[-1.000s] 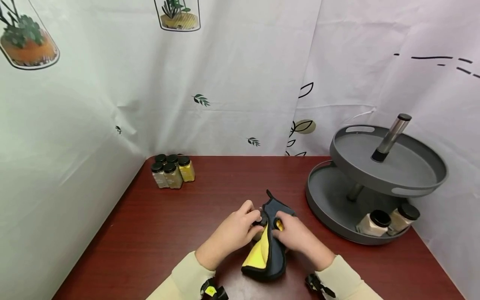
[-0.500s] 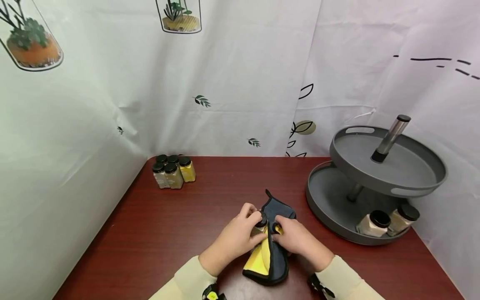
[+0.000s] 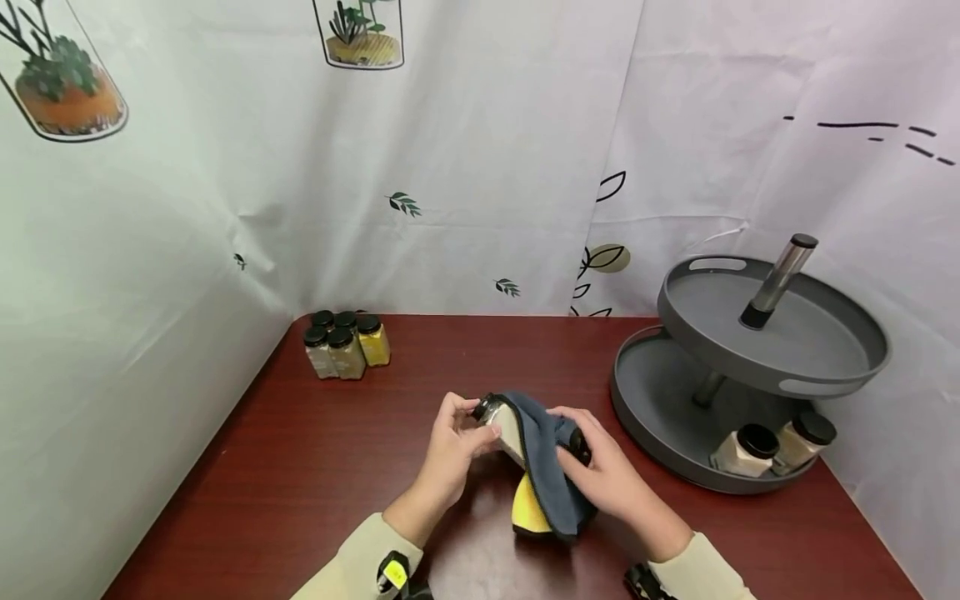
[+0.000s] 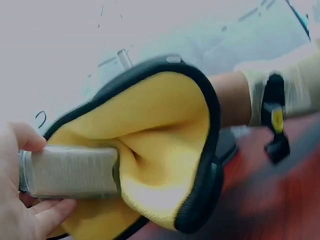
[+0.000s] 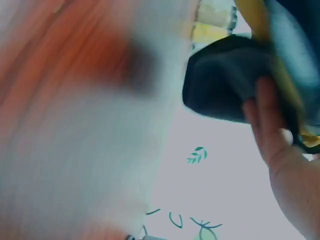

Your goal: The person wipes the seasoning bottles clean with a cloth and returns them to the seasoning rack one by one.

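A glass spice jar (image 3: 507,430) with a black lid and pale contents lies tilted between my hands in the head view. My left hand (image 3: 450,446) grips it near the lid, thumb on one side and fingers on the other. A cloth (image 3: 543,467), dark grey outside and yellow inside with black edging, covers the jar's bottom end. Through that cloth my right hand (image 3: 602,471) holds from the right, its fingers curled over a fold. In the left wrist view the yellow side of the cloth (image 4: 167,112) meets the jar's base (image 4: 75,172). The right wrist view is blurred.
A grey two-tier round tray (image 3: 671,283) stands at the right, with two white-filled jars (image 3: 742,450) on its lower tier. Several black-lidded spice jars (image 3: 347,354) cluster at the table's back left corner. White printed curtains (image 3: 450,150) border the reddish-brown table (image 3: 300,483).
The jar, upright and partly hidden earlier, is now lifted and tilted with its lid to the upper left. The cloth has moved over its base, and my hands have spread slightly apart.
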